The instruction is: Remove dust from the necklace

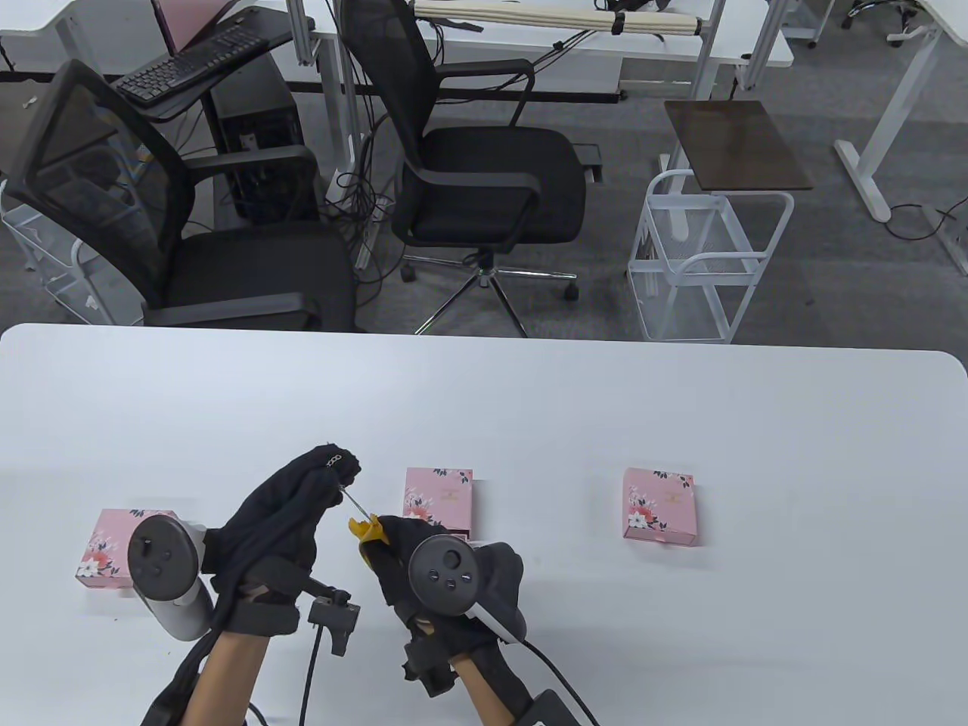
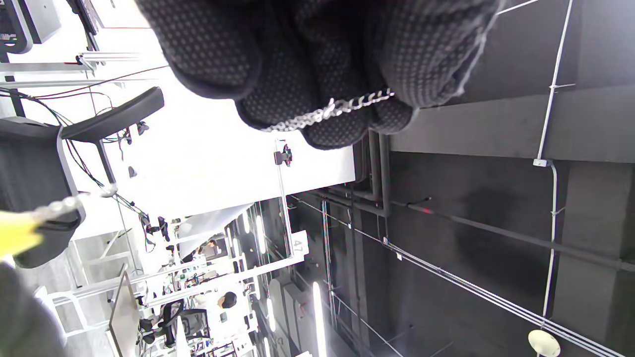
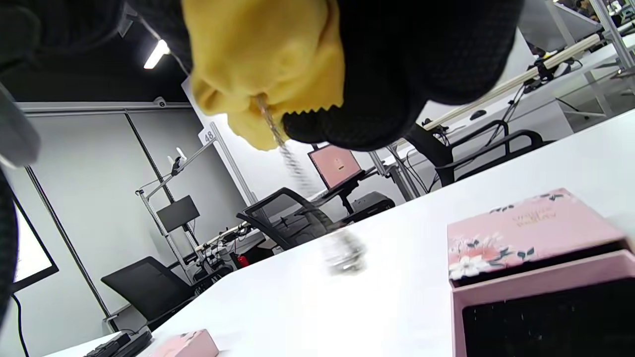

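- The room was an office, with black mesh chairs (image 1: 484, 174) and a white wire cart (image 1: 703, 257) standing behind my white table (image 1: 681, 423).
- Three pink floral boxes lay on the table: a left box (image 1: 102, 556), a middle box (image 1: 440, 495) just beyond my hands, and a right box (image 1: 658, 505) well apart. In the right wrist view a pink box beside the hand stood open, its dark inside showing.
- My left hand (image 1: 291, 507) was raised, fingers pinching one end of the necklace (image 1: 354, 505).
- My right hand (image 1: 423, 567) held a yellow cloth (image 1: 370, 533) closed around the chain lower down.
- The necklace ran taut between both hands, above the table.
- I judged the dusting under way, with the bare stretch of chain yet to wipe.
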`<move>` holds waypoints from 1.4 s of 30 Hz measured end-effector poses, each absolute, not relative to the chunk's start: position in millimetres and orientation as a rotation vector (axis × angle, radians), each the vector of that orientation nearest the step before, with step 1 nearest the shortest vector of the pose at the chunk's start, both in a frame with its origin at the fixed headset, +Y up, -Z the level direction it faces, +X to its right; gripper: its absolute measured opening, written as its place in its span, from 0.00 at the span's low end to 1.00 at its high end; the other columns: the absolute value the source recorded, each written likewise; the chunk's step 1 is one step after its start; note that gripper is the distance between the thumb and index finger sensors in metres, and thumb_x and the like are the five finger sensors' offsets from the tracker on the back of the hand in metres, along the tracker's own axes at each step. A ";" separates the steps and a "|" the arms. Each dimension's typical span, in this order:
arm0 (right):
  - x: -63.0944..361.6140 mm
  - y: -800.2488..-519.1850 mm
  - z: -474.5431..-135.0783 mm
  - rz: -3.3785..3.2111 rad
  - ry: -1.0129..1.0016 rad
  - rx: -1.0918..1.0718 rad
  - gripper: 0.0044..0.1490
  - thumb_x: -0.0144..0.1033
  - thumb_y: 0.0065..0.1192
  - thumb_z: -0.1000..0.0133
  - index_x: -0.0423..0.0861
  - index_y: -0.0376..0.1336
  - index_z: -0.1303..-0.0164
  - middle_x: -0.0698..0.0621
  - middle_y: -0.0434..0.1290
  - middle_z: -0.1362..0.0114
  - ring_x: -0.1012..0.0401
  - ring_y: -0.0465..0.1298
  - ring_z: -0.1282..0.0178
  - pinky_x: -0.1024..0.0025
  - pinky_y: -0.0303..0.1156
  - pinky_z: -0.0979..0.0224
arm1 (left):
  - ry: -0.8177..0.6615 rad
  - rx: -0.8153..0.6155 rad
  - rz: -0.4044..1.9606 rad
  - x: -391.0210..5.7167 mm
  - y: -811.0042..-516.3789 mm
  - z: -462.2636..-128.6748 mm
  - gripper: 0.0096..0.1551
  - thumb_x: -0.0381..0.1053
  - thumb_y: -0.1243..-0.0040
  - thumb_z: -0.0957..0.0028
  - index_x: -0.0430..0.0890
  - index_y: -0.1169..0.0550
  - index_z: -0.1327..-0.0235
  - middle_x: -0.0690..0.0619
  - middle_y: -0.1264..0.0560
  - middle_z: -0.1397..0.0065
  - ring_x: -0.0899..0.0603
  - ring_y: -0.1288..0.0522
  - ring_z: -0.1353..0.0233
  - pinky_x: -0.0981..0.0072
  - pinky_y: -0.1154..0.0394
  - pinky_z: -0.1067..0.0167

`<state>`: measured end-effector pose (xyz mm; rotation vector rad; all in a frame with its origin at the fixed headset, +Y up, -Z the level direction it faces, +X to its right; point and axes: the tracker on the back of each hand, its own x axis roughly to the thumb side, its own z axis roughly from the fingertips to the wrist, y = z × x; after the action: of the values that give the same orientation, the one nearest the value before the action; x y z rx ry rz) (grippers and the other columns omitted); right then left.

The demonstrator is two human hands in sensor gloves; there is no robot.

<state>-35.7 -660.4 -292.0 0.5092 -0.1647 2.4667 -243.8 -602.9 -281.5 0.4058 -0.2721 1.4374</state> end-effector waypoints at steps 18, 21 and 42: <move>-48.2 -688.9 -300.2 2.528 0.067 0.551 0.24 0.39 0.59 0.31 0.39 0.67 0.30 0.35 0.76 0.33 0.43 0.80 0.44 0.48 0.75 0.38 | -0.263 0.446 1.456 -258.7 -595.7 -278.9 0.19 0.58 0.34 0.40 0.56 0.16 0.40 0.54 0.15 0.36 0.46 0.20 0.36 0.54 0.21 0.41; -51.0 -688.9 -298.6 2.591 0.055 0.565 0.24 0.39 0.59 0.31 0.40 0.66 0.29 0.36 0.75 0.32 0.43 0.79 0.43 0.49 0.75 0.38 | -0.264 0.465 1.430 -257.5 -593.5 -277.2 0.19 0.58 0.34 0.40 0.56 0.16 0.40 0.54 0.15 0.36 0.46 0.20 0.36 0.54 0.21 0.41; -63.2 -696.7 -293.7 2.668 0.181 0.582 0.26 0.44 0.67 0.33 0.41 0.66 0.31 0.38 0.76 0.35 0.46 0.80 0.47 0.51 0.75 0.40 | -0.261 0.494 1.404 -253.5 -592.5 -274.0 0.19 0.58 0.34 0.40 0.56 0.16 0.40 0.54 0.15 0.36 0.46 0.20 0.36 0.54 0.21 0.41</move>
<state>-63.2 -696.7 -293.7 0.5821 0.1813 2.6678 -253.5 -592.5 -274.0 0.4942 -0.2607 1.4036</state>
